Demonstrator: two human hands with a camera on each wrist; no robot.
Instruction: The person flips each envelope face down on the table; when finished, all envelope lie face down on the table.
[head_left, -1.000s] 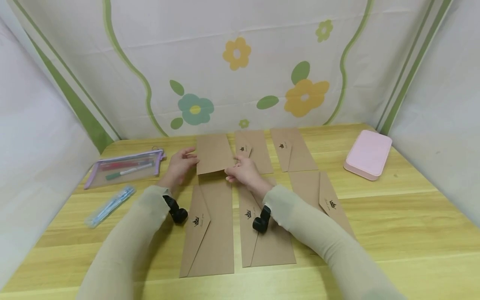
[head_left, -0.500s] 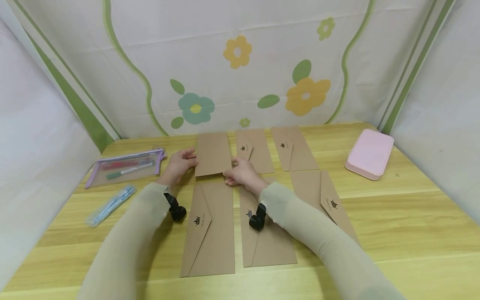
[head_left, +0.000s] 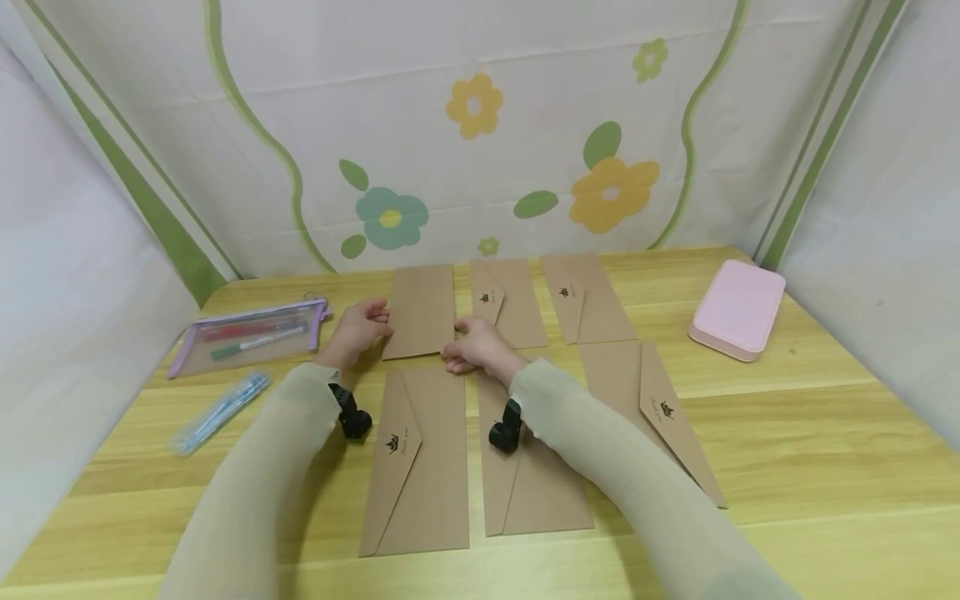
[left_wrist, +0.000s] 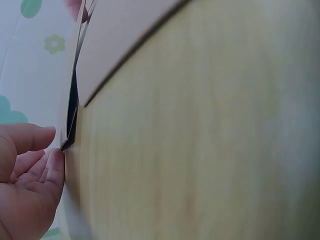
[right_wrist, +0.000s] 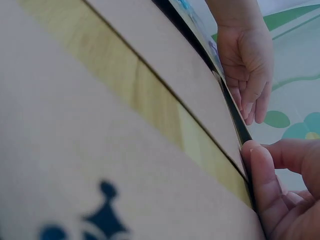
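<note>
A brown paper envelope (head_left: 422, 310) lies plain side up at the back left of the group. My right hand (head_left: 480, 346) pinches its near right corner between thumb (right_wrist: 262, 175) and index finger. My left hand (head_left: 357, 332) is at its left edge, fingertips right at the paper, with a gap between thumb and index finger in the left wrist view. A dark gap shows under the envelope's edge (left_wrist: 73, 112) there. Just in front lies another envelope (head_left: 431, 467) with a crown print on its flap; a similar envelope (head_left: 536, 492) lies under my right wrist.
More crown-printed envelopes lie to the right: two at the back, envelope (head_left: 525, 292) and envelope (head_left: 600, 308), and a nearer envelope (head_left: 652, 408). On the left are a mesh pencil pouch (head_left: 255, 333) and a clear blue pack (head_left: 221, 412). A pink case (head_left: 738, 308) stands at the right.
The back left envelope's near edge has come toward me and slightly left, and sits lower. My right hand has moved left and a little nearer with it; my left hand has barely shifted.
</note>
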